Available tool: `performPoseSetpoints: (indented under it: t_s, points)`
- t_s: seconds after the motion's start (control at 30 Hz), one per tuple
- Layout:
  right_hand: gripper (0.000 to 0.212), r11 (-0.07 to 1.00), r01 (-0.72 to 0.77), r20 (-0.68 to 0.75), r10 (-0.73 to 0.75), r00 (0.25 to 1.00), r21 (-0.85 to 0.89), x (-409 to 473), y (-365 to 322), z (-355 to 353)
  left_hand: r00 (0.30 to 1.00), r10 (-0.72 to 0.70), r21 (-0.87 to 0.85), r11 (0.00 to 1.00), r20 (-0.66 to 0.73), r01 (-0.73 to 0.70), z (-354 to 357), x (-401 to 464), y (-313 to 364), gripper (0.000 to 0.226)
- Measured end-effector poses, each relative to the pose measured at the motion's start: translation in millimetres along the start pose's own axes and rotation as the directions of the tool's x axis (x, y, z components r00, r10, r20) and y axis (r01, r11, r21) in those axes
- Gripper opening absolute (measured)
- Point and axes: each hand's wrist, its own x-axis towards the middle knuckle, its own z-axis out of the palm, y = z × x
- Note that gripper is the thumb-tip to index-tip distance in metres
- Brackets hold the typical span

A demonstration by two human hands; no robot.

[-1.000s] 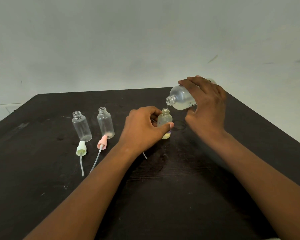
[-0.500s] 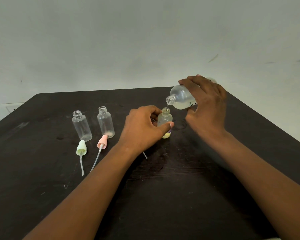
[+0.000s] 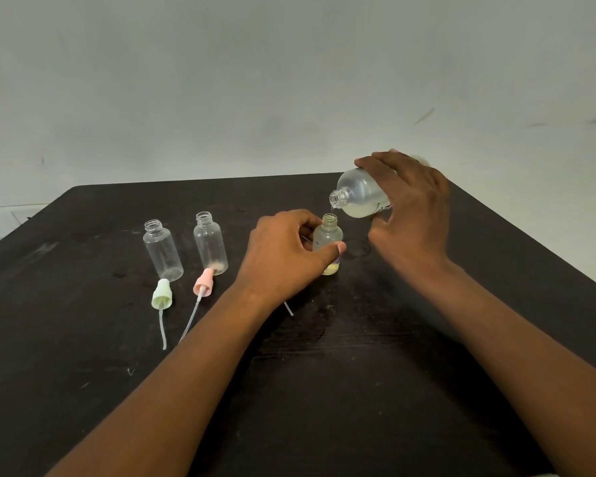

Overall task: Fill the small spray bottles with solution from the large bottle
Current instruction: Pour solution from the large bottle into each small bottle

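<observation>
Since the earlier frames the large bottle (image 3: 362, 196) has tipped a little lower, so its open mouth now hangs just above the neck of the small bottle (image 3: 328, 242). On the near side, the left hand (image 3: 286, 256) has its fingers (image 3: 331, 251) closed around this small bottle, which stands on the dark surface (image 3: 324, 390). Farther back, the right hand (image 3: 410, 208) grips the large one; both necks are narrow, so a small shake or a steeper tilt could spill solution, and two empty bottles (image 3: 162, 251) wait at left.

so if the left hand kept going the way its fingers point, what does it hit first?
The left hand already grips the small bottle; pushed further right, it would likely meet the right hand holding the tilted large bottle. Depth unclear.
</observation>
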Motion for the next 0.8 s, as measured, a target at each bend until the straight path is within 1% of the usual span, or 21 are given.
performPoseSetpoints:
  t_s: [0.2, 0.4, 0.5, 0.63, 0.7, 0.8]
  points:
    - [0.078, 1.000, -0.016, 0.024, 0.016, 1.000, 0.000, 0.8, -1.4, -1.4, 1.000, -0.005, 0.003, 1.000, -0.026, 0.005, -1.5, 0.2, 0.2, 0.037]
    - [0.076, 0.998, -0.038, 0.037, 0.037, 0.999, 0.046, 3.0, -3.3, -3.9, 0.998, -0.016, 0.032, 0.999, -0.063, 0.018, -2.4, 1.1, -2.2, 0.037]
    - [0.074, 0.980, -0.142, 0.041, 0.138, 0.990, 0.141, 5.7, -7.2, -6.1, 0.996, -0.024, 0.047, 0.999, -0.089, 0.028, -2.8, 2.2, -4.0, 0.036]
    - [0.069, 0.903, -0.282, 0.032, 0.288, 0.957, 0.323, 7.1, -11.5, -9.0, 0.995, -0.032, 0.058, 0.998, -0.091, 0.037, -2.9, 2.8, -5.7, 0.037]
    - [0.065, 0.860, -0.335, 0.060, 0.339, 0.939, 0.385, 7.2, -13.7, -10.6, 0.995, -0.033, 0.071, 0.997, -0.091, 0.040, -2.9, 2.9, -6.5, 0.037]
    - [0.058, 0.789, -0.407, 0.137, 0.390, 0.911, 0.461, 6.9, -17.1, -11.2, 0.993, -0.049, 0.079, 0.995, -0.104, 0.057, -2.9, 3.7, -7.6, 0.037]
